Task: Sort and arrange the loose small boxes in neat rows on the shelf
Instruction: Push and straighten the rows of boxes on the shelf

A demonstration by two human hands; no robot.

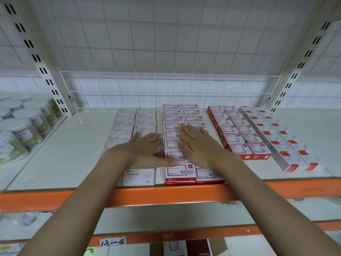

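Small staple boxes lie in rows running front to back on the white shelf (60, 150). White boxes marked STAPLES (139, 175) form two rows at the left. Red-bordered white boxes (180, 173) form two rows in the middle. My left hand (145, 151) lies flat with straight fingers across the white rows, its thumb reaching onto the red-bordered row. My right hand (198, 145) rests flat, fingers straight, on top of the red-bordered rows. Red-sided boxes (238, 137) and clear-wrapped boxes with red ends (284, 145) sit in rows to the right.
Clear tubs of cotton swabs (24, 126) crowd the neighbouring bay behind a glass divider at the left. A wire grid (166, 85) backs the shelf. An orange beam (166, 196) edges the front. A handwritten label 13-4 (113, 242) hangs on the lower beam.
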